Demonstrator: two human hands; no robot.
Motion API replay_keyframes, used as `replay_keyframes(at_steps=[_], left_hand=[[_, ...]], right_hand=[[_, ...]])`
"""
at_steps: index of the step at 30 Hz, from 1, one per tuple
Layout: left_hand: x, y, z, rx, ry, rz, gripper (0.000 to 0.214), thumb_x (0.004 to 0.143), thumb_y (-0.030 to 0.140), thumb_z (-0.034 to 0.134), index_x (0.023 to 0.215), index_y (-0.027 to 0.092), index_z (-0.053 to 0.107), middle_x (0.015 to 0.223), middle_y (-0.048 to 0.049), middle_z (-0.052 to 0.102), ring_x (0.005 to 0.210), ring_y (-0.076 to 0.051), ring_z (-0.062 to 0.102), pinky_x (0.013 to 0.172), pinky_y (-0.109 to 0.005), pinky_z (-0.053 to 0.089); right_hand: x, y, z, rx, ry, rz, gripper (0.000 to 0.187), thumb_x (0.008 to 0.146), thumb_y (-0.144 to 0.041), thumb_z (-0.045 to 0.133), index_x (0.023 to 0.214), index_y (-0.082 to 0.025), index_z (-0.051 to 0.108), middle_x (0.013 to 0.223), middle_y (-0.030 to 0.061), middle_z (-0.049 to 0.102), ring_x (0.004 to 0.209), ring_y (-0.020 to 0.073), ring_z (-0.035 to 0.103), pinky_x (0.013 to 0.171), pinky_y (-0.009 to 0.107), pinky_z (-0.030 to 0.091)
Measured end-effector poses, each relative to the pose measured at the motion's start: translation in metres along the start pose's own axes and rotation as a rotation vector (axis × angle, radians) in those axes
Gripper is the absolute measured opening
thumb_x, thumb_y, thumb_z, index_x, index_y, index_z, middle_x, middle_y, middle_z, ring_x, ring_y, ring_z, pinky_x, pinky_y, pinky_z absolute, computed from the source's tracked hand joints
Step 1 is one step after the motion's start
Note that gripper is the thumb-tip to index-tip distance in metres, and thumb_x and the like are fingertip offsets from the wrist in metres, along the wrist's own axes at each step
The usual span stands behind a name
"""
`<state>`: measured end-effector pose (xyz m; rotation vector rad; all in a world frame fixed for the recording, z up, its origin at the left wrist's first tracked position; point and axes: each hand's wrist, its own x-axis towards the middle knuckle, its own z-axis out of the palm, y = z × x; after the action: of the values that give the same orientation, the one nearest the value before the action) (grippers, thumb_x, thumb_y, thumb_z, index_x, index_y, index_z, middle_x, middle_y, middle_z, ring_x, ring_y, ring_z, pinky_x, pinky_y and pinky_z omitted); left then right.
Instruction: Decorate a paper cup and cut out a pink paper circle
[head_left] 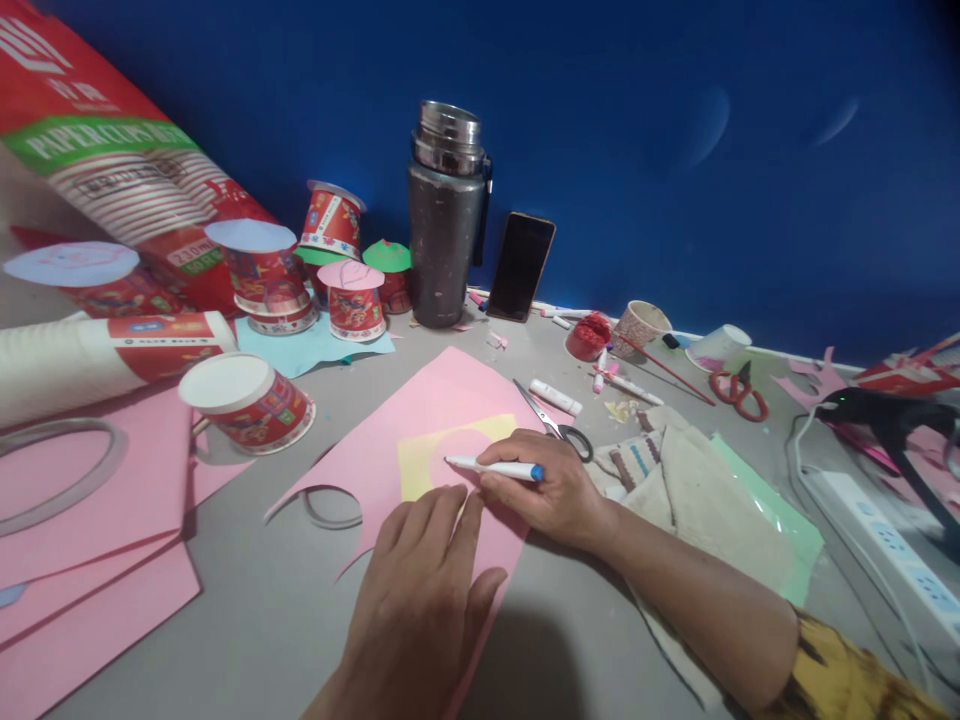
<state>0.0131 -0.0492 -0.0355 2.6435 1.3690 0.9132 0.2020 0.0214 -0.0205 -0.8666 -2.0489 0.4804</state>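
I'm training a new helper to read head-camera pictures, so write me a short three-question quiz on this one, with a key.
1. Which hand holds the blue-ended marker, and on what does the other rest?
2. True or false: the phone stands on end beside the flask.
3. The scissors nearest the marker have handles that are: (a) red (b) black (c) green.

Key:
1. The right hand; the left hand rests on the pink sheet.
2. True.
3. b
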Motion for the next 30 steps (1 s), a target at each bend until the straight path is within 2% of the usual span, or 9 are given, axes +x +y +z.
replay_keyframes(at_steps=[9, 17, 30], left_hand=[[-0.0017, -0.0018, 0.0009, 0.080, 0.006, 0.028, 0.034, 0.104, 0.031, 0.049, 0.125, 0.007, 0.062, 0.109, -0.0165, 0.069, 0.096, -0.032, 0.059, 0.082, -0.045, 0.045], [-0.0023, -0.0031, 0.0029, 0.064, 0.003, 0.032, 0.031, 0.103, 0.030, 0.049, 0.124, 0.010, 0.062, 0.110, -0.0152, 0.069, 0.096, -0.031, 0.059, 0.083, -0.045, 0.044], [-0.0021, -0.0030, 0.0015, 0.096, 0.005, 0.033, 0.032, 0.101, 0.029, 0.052, 0.124, 0.010, 0.062, 0.112, -0.0165, 0.071, 0.097, -0.032, 0.062, 0.083, -0.047, 0.048]], right_hand=[[-0.0013, 0.0007, -0.0016, -0.032, 0.035, 0.048, 0.012, 0.100, -0.030, 0.068, 0.103, -0.021, 0.075, 0.092, 0.0071, 0.081, 0.082, 0.0190, 0.076, 0.080, 0.029, 0.058], [-0.0026, 0.0005, -0.0009, -0.017, 0.014, -0.004, 0.012, 0.101, -0.030, 0.068, 0.104, -0.020, 0.075, 0.092, 0.0074, 0.081, 0.080, 0.0185, 0.076, 0.077, 0.029, 0.058], [-0.0012, 0.0036, 0.0009, -0.058, 0.045, 0.021, 0.013, 0.101, -0.031, 0.068, 0.104, -0.020, 0.075, 0.095, 0.0073, 0.082, 0.084, 0.0192, 0.077, 0.079, 0.029, 0.058]])
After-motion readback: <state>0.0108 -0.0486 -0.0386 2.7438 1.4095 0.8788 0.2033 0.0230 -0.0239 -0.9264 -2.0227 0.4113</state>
